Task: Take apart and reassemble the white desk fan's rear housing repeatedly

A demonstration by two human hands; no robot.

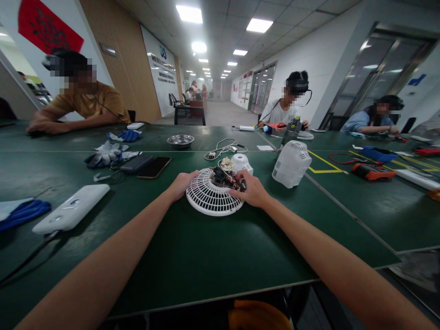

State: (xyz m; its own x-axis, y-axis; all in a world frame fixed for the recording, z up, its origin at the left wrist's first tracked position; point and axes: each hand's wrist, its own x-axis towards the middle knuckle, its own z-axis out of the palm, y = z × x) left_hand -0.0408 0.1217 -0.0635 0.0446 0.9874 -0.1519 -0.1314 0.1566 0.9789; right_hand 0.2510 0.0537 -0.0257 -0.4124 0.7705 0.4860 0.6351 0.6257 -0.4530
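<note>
A round white fan grille (215, 201) lies on the green table in front of me. My left hand (182, 185) grips its left rim, with the fingertips partly hidden. On the grille sits a dark motor and circuit assembly (225, 176) with wires. My right hand (252, 189) closes on the right side of this assembly, thumb in front and fingers behind. Just behind it is a white rounded plastic part (241, 162). A translucent white plastic housing (292, 164) stands to the right, apart from my hands.
A metal bowl (180, 140), a coiled white cable (223, 147), a phone (154, 167) and a white power bank (72, 208) lie around. A dark bottle (290, 133) stands behind the housing. An orange multimeter (373, 172) lies right. Several people sit across the table.
</note>
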